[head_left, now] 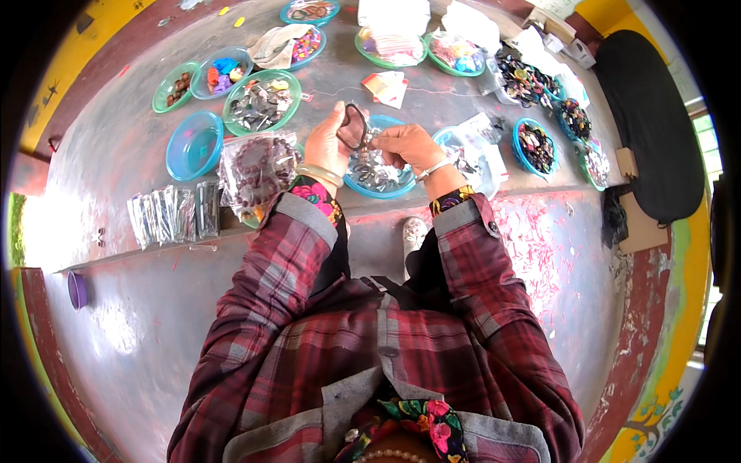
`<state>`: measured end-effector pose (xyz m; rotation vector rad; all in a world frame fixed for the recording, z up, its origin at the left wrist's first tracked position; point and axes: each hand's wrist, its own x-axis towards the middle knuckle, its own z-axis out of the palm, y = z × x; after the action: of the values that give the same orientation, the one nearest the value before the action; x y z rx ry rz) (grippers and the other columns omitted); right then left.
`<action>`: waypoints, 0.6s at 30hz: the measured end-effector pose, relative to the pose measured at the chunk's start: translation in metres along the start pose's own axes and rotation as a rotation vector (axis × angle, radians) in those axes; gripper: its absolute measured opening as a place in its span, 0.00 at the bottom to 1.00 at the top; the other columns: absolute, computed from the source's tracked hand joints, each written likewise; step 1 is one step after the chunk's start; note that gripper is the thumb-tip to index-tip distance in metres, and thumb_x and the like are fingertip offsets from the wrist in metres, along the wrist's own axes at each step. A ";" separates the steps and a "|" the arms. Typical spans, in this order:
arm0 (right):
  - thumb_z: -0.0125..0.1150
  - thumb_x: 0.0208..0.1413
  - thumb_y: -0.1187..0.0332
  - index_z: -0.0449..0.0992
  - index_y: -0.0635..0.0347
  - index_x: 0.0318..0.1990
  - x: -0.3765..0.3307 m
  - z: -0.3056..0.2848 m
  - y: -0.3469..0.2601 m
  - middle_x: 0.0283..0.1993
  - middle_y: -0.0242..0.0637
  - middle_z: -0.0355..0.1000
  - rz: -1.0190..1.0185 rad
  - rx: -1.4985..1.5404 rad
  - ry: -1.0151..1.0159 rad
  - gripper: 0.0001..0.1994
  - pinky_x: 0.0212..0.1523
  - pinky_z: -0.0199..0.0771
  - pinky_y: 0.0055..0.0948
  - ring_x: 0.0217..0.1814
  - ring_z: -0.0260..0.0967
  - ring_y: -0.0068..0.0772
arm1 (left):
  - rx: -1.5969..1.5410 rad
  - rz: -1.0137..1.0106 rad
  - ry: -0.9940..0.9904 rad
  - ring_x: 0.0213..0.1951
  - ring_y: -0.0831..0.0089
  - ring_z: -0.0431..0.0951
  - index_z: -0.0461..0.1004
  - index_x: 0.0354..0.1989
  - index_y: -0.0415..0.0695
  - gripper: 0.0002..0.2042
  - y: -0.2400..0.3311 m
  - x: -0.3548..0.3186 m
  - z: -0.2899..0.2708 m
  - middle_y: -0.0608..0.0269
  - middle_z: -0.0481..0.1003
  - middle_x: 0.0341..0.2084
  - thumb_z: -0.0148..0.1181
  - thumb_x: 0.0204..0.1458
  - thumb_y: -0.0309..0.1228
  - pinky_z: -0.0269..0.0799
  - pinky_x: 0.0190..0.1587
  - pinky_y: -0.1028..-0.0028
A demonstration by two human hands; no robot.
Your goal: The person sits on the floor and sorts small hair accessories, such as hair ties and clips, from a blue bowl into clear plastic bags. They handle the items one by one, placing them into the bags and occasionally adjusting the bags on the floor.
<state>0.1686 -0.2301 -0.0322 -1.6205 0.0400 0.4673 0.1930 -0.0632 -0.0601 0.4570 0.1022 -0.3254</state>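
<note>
Both my hands are raised over a blue basin [380,191] of small silvery packets [374,171]. My left hand [327,140] holds a dark, band-like loop [351,127], with the thumb and fingers closed on its side. The fingertips of my right hand [413,147] are pinched together at the loop's lower right end, where something small and pale shows. I cannot make out what that small piece is. Below my left hand, by the wrist, lies a clear plastic bag [255,166] of dark reddish beaded strands.
Around my hands stand an empty-looking blue basin [194,147], a green basin [262,102] of packets and a blue basin [534,148] of dark bands. Wrapped pieces [164,216] line the ledge's left edge. A purple cup [77,290] sits lower left; red scraps [540,247] litter the right.
</note>
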 end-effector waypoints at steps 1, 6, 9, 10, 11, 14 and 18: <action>0.58 0.45 0.66 0.74 0.61 0.21 -0.001 -0.006 -0.001 0.14 0.29 0.66 -0.015 -0.041 0.026 0.08 0.13 0.54 0.17 0.12 0.57 0.17 | 0.081 -0.006 0.026 0.37 0.68 0.72 0.68 0.34 0.39 0.11 0.001 0.002 -0.004 0.57 0.73 0.33 0.53 0.51 0.35 0.66 0.41 0.71; 0.56 0.48 0.66 0.74 0.61 0.25 -0.023 -0.064 -0.009 0.14 0.26 0.63 -0.076 -0.139 0.215 0.08 0.13 0.53 0.16 0.13 0.55 0.15 | 0.299 -0.009 0.298 0.37 0.71 0.71 0.69 0.31 0.44 0.12 0.002 0.002 -0.017 0.59 0.74 0.34 0.55 0.49 0.41 0.63 0.39 0.74; 0.56 0.48 0.65 0.74 0.60 0.24 -0.045 -0.116 0.005 0.15 0.27 0.63 -0.043 -0.114 0.389 0.08 0.14 0.53 0.15 0.13 0.55 0.15 | 0.277 -0.021 0.356 0.36 0.74 0.70 0.67 0.27 0.46 0.11 0.000 0.003 -0.016 0.59 0.74 0.33 0.56 0.48 0.40 0.62 0.39 0.74; 0.56 0.48 0.65 0.74 0.60 0.23 -0.052 -0.131 0.011 0.15 0.28 0.64 -0.024 -0.103 0.440 0.09 0.14 0.54 0.15 0.12 0.55 0.16 | 0.287 -0.024 0.347 0.36 0.74 0.70 0.67 0.27 0.45 0.11 -0.001 0.004 -0.017 0.59 0.74 0.33 0.57 0.48 0.39 0.62 0.39 0.74; 0.56 0.48 0.65 0.73 0.59 0.22 -0.056 -0.146 0.024 0.15 0.27 0.64 -0.021 -0.026 0.461 0.09 0.13 0.53 0.16 0.12 0.55 0.16 | 0.298 -0.024 0.340 0.36 0.73 0.70 0.67 0.27 0.45 0.10 -0.002 0.006 -0.020 0.59 0.74 0.33 0.57 0.48 0.39 0.63 0.39 0.74; 0.57 0.47 0.67 0.72 0.59 0.22 -0.068 -0.172 0.069 0.14 0.28 0.63 0.087 0.209 0.569 0.07 0.12 0.52 0.17 0.11 0.55 0.18 | 0.294 -0.052 0.322 0.38 0.73 0.70 0.68 0.29 0.44 0.09 -0.005 0.008 -0.021 0.59 0.73 0.34 0.57 0.47 0.37 0.63 0.40 0.74; 0.57 0.48 0.67 0.74 0.62 0.30 -0.055 -0.178 0.120 0.15 0.25 0.62 0.333 0.542 0.705 0.07 0.12 0.53 0.13 0.12 0.53 0.15 | 0.292 -0.035 0.263 0.40 0.72 0.70 0.69 0.34 0.43 0.10 -0.005 0.003 -0.022 0.60 0.72 0.36 0.55 0.48 0.35 0.63 0.41 0.74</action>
<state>0.1313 -0.4291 -0.1229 -1.1672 0.9008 0.0935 0.1938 -0.0584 -0.0827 0.7875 0.3221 -0.3140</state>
